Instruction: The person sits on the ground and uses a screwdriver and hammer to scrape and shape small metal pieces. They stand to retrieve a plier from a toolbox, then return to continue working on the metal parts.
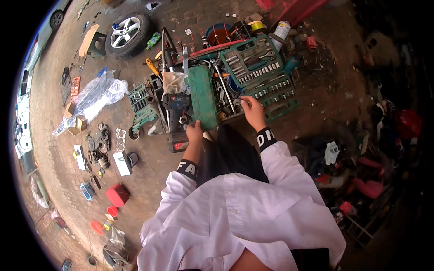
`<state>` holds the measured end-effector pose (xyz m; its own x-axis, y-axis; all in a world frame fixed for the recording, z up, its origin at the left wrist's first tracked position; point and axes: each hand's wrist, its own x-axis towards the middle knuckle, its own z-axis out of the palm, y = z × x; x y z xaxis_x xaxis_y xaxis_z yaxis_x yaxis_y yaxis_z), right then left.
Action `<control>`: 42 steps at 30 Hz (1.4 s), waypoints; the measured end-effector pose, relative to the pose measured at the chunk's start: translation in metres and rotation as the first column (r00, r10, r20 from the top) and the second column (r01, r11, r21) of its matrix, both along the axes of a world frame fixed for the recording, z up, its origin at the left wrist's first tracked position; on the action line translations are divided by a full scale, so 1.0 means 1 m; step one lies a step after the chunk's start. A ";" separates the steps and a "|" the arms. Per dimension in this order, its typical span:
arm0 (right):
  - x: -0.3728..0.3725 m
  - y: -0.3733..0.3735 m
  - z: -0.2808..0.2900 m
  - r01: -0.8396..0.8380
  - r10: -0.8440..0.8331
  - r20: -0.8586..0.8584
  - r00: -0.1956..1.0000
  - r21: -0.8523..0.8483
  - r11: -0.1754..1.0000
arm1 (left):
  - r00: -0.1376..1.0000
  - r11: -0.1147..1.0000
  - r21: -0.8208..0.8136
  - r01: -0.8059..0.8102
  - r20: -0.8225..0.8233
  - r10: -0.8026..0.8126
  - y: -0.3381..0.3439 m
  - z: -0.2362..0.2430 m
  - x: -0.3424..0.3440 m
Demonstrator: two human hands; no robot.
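Note:
At the centre, my left hand [194, 129] has its thumb on the lower end of a green plastic case [202, 92], fingers curled against it. The case lies beside a cordless drill [176, 106] in a toolbox full of loose wrenches [222, 88]. My right hand [251, 108] is right of the case at the toolbox's front right, fingers curled by some round metal parts; what they hold, if anything, I cannot make out. Just beyond it an open socket set [248, 63] rests tilted, and another green socket kit [140, 101] lies to the left.
A loose wheel [128, 36], clear plastic sheeting [101, 92], engine parts [99, 140], white boxes [122, 162] and a red container [117, 195] lie on the floor at left. Piled dark clutter with red items [368, 187] fills the right. A car [47, 31] stands at the far left edge.

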<state>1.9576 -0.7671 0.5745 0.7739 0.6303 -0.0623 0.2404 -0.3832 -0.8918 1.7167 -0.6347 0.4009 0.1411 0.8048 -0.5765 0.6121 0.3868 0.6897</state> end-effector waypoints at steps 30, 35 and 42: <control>0.275 -0.001 -0.065 0.110 0.034 0.190 0.981 -0.696 0.710 | 0.961 0.892 -0.395 -0.218 0.073 0.268 -0.008 0.130 0.040; 0.274 -0.003 -0.063 0.076 0.015 0.143 0.990 -0.611 0.788 | 0.961 0.896 -0.395 -0.204 0.095 0.261 -0.003 0.134 0.040; 0.257 -0.001 -0.047 0.276 -0.201 0.279 0.939 -0.263 0.924 | 0.961 0.894 -0.400 -0.200 0.097 0.258 -0.006 0.137 0.044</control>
